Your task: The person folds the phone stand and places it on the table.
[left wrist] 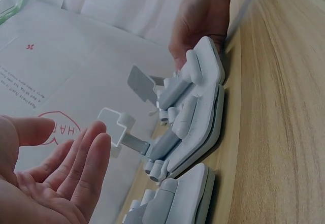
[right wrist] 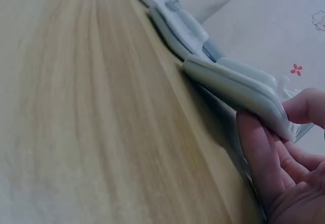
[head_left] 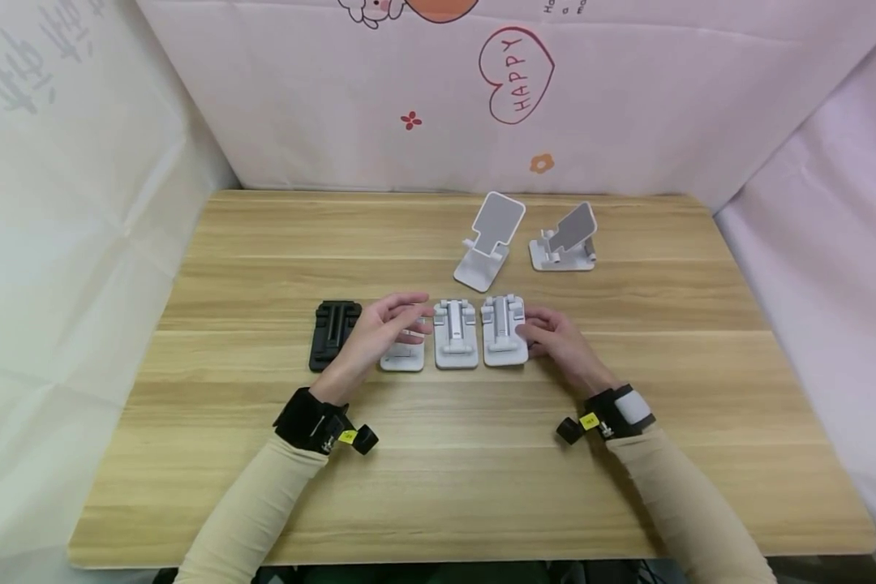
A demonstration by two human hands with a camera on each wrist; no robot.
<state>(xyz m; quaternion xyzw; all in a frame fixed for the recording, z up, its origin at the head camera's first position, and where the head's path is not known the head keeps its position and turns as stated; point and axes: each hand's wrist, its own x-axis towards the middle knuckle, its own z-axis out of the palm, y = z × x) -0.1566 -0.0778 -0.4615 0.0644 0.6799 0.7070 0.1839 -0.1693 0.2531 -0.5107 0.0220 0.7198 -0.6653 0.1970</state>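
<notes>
Phone stands [head_left: 456,334], 2 unfolded, 4 folded, right grip [head_left: 560,344] pinching 1 white stand [head_left: 504,330], left grip [head_left: 376,331] fingers outstretched

A wooden table [head_left: 453,495] fills the head view's lower middle. Pale cloth [head_left: 321,97] spans the top, printed with a red heart [head_left: 517,75] at upper centre, a red flower [head_left: 411,121] to its left and an orange flower [head_left: 542,163] below; grey lettering [head_left: 16,75] marks the upper left.
</notes>
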